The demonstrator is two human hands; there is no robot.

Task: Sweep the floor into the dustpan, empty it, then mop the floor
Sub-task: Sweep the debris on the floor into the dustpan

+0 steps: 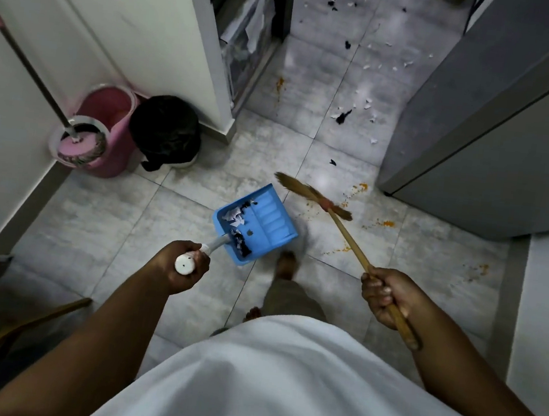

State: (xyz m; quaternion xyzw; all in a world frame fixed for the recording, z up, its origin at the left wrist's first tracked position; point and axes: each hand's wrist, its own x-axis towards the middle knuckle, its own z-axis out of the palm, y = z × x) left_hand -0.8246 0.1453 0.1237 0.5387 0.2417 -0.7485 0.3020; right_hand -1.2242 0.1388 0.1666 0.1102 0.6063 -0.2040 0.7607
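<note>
Left hand (181,267) wrapping grip tight around white handle of blue dustpan (258,221), pan hanging over grey tile floor (95,223), holding paper scraps and dark bits. Right hand (384,295) clenching wooden handle of broom (315,195), bristles lying just beside pan's far edge. White and black debris (362,105) lying scattered further up floor. Pink mop bucket (101,132) standing in left corner, black bin (166,130) just beside it.

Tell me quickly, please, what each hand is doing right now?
Left hand: closed, fingers wrapped around the dustpan handle.
Right hand: closed, fingers wrapped around the broom stick.
</note>
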